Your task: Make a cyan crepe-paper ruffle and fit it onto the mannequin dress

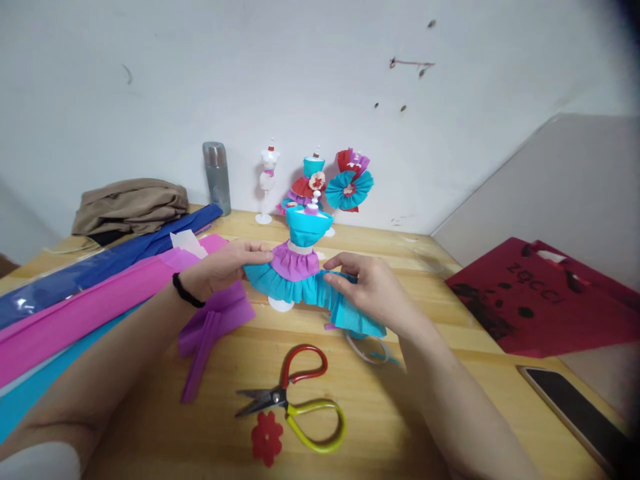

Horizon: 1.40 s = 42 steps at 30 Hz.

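A small white dress-form mannequin (312, 209) stands upright on the table before me, wearing a turquoise top and a short purple skirt (296, 263). Around the purple layer runs a gathered turquoise crepe-paper strip (290, 288), its free end hanging to the right. My left hand (231, 264) pinches the strip's left side at the skirt. On the right, my right hand (367, 283) holds the strip between thumb and fingers. Scissors (276, 398) with one red and one yellow handle lie open in front, beside a red paper flower (267, 439).
Crepe-paper rolls (100, 293) and a purple scrap (220, 320) lie left. A flask (217, 180), brown cloth (130, 203) and other mannequins (270, 163) stand behind. Right are a tape ring (367, 350), red bag (530, 300) and phone (575, 413).
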Motion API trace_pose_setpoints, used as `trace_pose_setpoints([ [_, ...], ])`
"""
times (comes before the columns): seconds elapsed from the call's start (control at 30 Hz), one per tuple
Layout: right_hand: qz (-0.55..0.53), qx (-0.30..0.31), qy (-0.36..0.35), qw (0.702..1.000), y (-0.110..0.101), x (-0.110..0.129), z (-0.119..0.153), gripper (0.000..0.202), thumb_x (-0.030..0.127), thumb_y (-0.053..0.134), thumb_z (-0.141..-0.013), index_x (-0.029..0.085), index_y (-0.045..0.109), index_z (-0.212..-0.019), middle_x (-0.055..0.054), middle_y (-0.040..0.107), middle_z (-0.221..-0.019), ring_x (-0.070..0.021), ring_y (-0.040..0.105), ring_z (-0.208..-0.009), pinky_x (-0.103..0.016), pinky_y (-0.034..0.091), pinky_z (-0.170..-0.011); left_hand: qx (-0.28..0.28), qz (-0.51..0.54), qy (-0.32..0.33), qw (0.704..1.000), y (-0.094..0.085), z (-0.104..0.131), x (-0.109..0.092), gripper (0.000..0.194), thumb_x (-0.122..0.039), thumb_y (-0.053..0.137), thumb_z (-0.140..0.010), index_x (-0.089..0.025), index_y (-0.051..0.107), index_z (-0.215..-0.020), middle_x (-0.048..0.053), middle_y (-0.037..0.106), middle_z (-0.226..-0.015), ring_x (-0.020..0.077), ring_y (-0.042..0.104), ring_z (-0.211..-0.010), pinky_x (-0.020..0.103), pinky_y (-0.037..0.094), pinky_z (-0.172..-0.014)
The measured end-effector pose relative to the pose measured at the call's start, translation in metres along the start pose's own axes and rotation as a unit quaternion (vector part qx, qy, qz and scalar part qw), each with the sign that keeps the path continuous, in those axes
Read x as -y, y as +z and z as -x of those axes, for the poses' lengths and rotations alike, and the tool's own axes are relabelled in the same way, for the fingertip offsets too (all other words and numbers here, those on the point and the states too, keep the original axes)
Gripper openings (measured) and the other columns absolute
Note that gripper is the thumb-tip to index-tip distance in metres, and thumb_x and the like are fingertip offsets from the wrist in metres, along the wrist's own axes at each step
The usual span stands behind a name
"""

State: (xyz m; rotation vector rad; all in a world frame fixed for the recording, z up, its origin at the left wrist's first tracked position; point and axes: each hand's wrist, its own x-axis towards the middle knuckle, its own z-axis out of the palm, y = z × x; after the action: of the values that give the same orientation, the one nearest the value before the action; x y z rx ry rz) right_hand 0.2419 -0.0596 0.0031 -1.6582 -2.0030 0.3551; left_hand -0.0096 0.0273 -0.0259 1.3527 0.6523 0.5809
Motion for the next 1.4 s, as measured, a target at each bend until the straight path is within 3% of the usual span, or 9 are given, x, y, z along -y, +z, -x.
trace_pose_setpoints([
  [0.13, -0.018, 0.004, -0.011, 1.0, -0.004, -0.001, 0.001, 0.023, 0.034, 0.061, -0.084, 0.017, 0.074, -0.093, -0.003, 0.065, -0.066, -0.0179, 0.058, -0.062, -0.03, 0.042, -0.062, 0.036, 0.059, -0.045, 0.997, -0.002, 0.0, -0.002, 0.033, -0.032, 0.084, -0.073, -0.012, 0.075, -0.097, 0.01, 0.077, -0.089, 0.0173, 0.07, -0.076, 0.028, 0.055, -0.075],
  [0.33, -0.045, 0.012, -0.017, 0.999, -0.008, 0.0, 0.003, 0.021, 0.033, 0.061, -0.085, 0.017, 0.072, -0.092, -0.006, 0.072, -0.078, -0.0201, 0.064, -0.071, -0.031, 0.045, -0.067, 0.034, 0.054, -0.054, 0.996, -0.006, 0.002, -0.004, 0.056, -0.03, 0.088, -0.068, -0.014, 0.071, -0.119, 0.013, 0.077, -0.108, 0.0204, 0.074, -0.084, 0.031, 0.058, -0.081],
  [0.57, -0.026, 0.026, -0.019, 0.999, -0.01, 0.002, 0.005, 0.018, 0.028, 0.063, -0.086, 0.018, 0.073, -0.097, -0.004, 0.072, -0.075, -0.019, 0.064, -0.069, -0.031, 0.045, -0.066, 0.021, 0.019, -0.061, 0.998, -0.009, -0.002, 0.001, 0.061, -0.035, 0.089, -0.066, -0.012, 0.07, -0.118, 0.015, 0.076, -0.11, 0.0223, 0.074, -0.089, 0.032, 0.059, -0.081],
  [0.73, -0.007, 0.032, -0.02, 0.999, -0.012, 0.002, 0.005, 0.02, 0.025, 0.065, -0.086, 0.017, 0.073, -0.103, -0.004, 0.073, -0.075, -0.019, 0.065, -0.067, -0.03, 0.045, -0.063, -0.036, -0.015, -0.043, 0.998, -0.006, -0.001, -0.001, 0.051, -0.03, 0.089, -0.064, -0.013, 0.071, -0.109, 0.011, 0.078, -0.101, 0.0203, 0.074, -0.086, 0.032, 0.058, -0.079],
  [0.9, -0.032, 0.049, -0.033, 0.998, -0.01, 0.002, 0.007, 0.02, 0.024, 0.064, -0.087, 0.019, 0.073, -0.103, -0.007, 0.078, -0.094, -0.0218, 0.071, -0.08, -0.032, 0.05, -0.07, -0.058, -0.033, -0.057, 0.996, 0.0, 0.005, -0.01, 0.035, -0.025, 0.088, -0.064, -0.013, 0.07, -0.092, 0.005, 0.077, -0.083, 0.0146, 0.07, -0.07, 0.024, 0.055, -0.066],
  [1.0, -0.039, 0.06, -0.037, 0.997, -0.008, 0.002, 0.007, 0.019, 0.025, 0.063, -0.087, 0.019, 0.073, -0.102, -0.008, 0.078, -0.104, -0.0229, 0.071, -0.086, -0.034, 0.051, -0.074, -0.042, -0.014, -0.06, 0.997, 0.003, 0.007, -0.013, 0.03, -0.026, 0.088, -0.064, -0.014, 0.068, -0.083, 0.002, 0.075, -0.076, 0.0124, 0.068, -0.064, 0.022, 0.053, -0.061],
  [1.27, -0.073, 0.103, -0.031, 0.992, -0.008, 0.003, 0.006, 0.021, 0.03, 0.061, -0.087, 0.019, 0.076, -0.098, -0.007, 0.079, -0.097, -0.0211, 0.069, -0.078, -0.032, 0.051, -0.07, 0.013, 0.032, -0.058, 0.998, 0.009, 0.003, -0.009, 0.039, -0.036, 0.09, -0.061, -0.016, 0.074, -0.09, 0.007, 0.077, -0.088, 0.0185, 0.071, -0.075, 0.029, 0.057, -0.074],
  [1.4, -0.131, 0.153, -0.033, 0.979, -0.005, -0.001, 0.006, 0.021, 0.032, 0.06, -0.087, 0.022, 0.076, -0.096, -0.004, 0.079, -0.097, -0.0211, 0.07, -0.08, -0.032, 0.052, -0.069, 0.018, 0.041, -0.066, 0.997, 0.01, 0.002, -0.008, 0.04, -0.035, 0.09, -0.061, -0.019, 0.075, -0.094, 0.007, 0.078, -0.09, 0.0204, 0.07, -0.075, 0.031, 0.057, -0.074],
])
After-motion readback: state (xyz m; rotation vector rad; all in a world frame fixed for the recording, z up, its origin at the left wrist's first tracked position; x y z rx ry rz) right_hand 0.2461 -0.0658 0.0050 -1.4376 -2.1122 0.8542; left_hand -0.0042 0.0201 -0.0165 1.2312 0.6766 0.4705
